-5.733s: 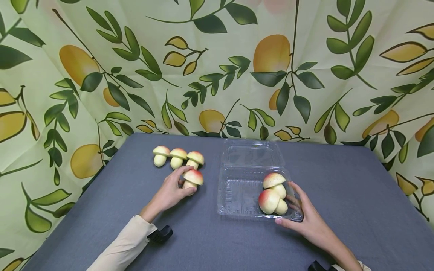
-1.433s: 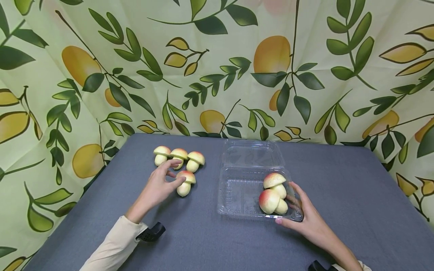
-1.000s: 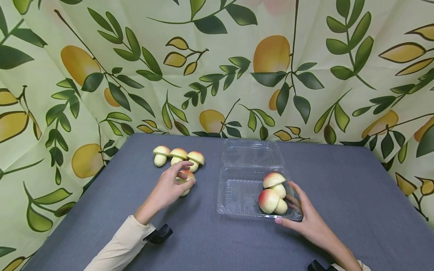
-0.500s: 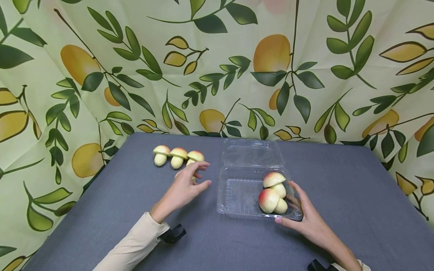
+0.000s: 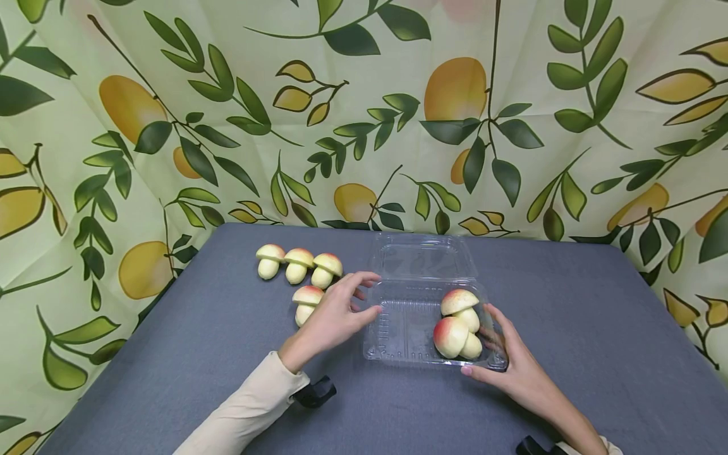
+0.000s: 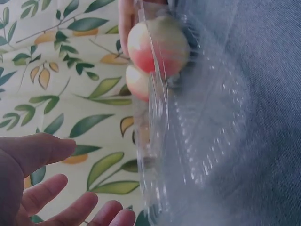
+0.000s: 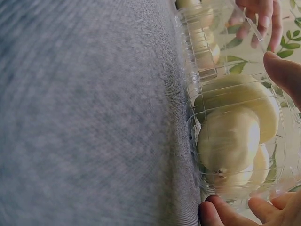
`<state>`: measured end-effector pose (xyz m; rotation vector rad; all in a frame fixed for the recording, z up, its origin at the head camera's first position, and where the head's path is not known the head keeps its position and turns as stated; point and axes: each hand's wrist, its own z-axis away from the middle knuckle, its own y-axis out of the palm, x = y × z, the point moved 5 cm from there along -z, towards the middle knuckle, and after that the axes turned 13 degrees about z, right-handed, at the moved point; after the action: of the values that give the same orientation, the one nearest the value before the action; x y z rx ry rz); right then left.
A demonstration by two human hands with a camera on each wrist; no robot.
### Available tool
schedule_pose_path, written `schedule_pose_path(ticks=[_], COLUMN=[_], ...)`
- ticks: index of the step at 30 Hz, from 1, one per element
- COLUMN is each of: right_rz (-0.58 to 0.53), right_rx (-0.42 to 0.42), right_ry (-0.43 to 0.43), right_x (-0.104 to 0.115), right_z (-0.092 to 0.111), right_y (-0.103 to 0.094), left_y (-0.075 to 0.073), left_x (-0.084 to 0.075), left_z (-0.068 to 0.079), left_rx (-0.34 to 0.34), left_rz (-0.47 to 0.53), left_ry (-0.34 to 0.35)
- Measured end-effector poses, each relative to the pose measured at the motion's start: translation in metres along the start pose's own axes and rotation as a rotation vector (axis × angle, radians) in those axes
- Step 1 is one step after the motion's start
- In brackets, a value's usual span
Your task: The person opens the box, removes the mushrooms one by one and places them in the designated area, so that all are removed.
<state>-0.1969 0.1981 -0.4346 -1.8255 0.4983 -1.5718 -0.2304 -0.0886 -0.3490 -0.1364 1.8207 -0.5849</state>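
Note:
My left hand (image 5: 341, 313) is relaxed, its fingers spread and holding nothing, with the fingertips at the left rim of a hinged clear plastic container (image 5: 406, 325). The left wrist view also shows this left hand (image 6: 61, 188) apart from the container wall. With thumb and fingers, my right hand (image 5: 514, 357) grips the container's right front corner. Inside, against the right side, lie two mushrooms, one cream with a red-tinged cap (image 5: 451, 338) in front and a similar mushroom (image 5: 459, 302) behind. A loose mushroom (image 5: 307, 297) lies left of the container, partly hidden by my left hand.
Three more mushrooms stand side by side at the back left: a left mushroom (image 5: 270, 260), a middle mushroom (image 5: 298, 264) and a right mushroom (image 5: 327, 269). The container's lid (image 5: 423, 256) lies open toward the leaf-patterned cloth (image 5: 364, 126). Grey-blue cloth covers the table (image 5: 398, 411).
Earlier my left hand held the front mushroom, which now lies slightly further left, released. The left hand has since moved right to the container's left rim. My right hand and the container stay put.

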Motion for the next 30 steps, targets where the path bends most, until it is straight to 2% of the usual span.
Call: schedule_pose_path(ticks=[10, 16, 22, 30], right_rz=[0.01, -0.02, -0.033, -0.007], right_rx=[-0.004, -0.002, -0.009, 0.008], right_ry=[0.003, -0.007, -0.021, 0.009], right_x=[0.001, 0.001, 0.0, 0.0], right_z=[0.0, 0.0, 0.0, -0.001], right_y=[-0.001, 0.0, 0.0, 0.0], left_y=[0.027, 0.041, 0.056, 0.079], left_x=[-0.004, -0.003, -0.002, -0.004], left_z=[-0.006, -0.007, -0.009, -0.014], left_rx=[0.063, 0.112, 0.146, 0.199], left_rz=[-0.004, 0.003, -0.031, -0.048], left_ry=[0.031, 0.01, -0.003, 0.004])
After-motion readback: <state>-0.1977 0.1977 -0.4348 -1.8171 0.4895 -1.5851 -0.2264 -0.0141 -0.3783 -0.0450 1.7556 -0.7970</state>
